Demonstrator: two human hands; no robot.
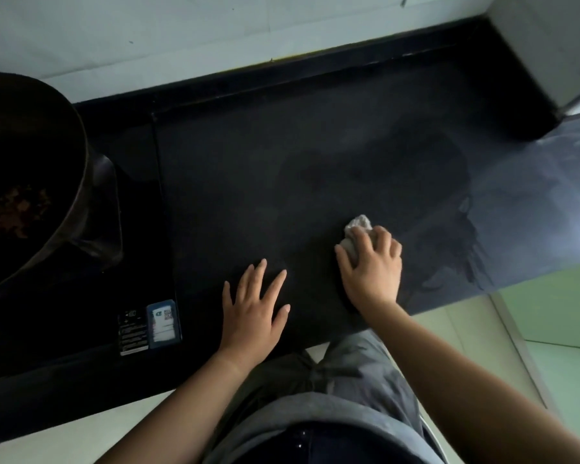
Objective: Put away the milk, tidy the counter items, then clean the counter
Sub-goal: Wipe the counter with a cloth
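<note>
Counter (315,145) fills most of the view: a black slab running from the lower left up to a raised dark lip at the back, where it meets a pale wall (181,35). Its right part shines with light, and wet streaks (466,256) lie on that sheen close to the front edge. At the left, a big dark pot (31,145) stands on a black cooktop (81,313) set into the slab; brownish bits lie in the bottom of the pot. Grey trousers (349,380) show below the front edge, between the two forearms.

The left hand (253,313) lies palm down on the counter near the front edge, fingers straight and spread, holding nothing. The right hand (372,266) is just beside it, to the right and a little further in, with fingers curled over a crumpled pale cloth (357,229) and pressing it to the surface; the cloth bulges out past the fingertips. A small blue-and-white sticker (163,324) sits on the cooktop's front corner, left of the left hand.
</note>
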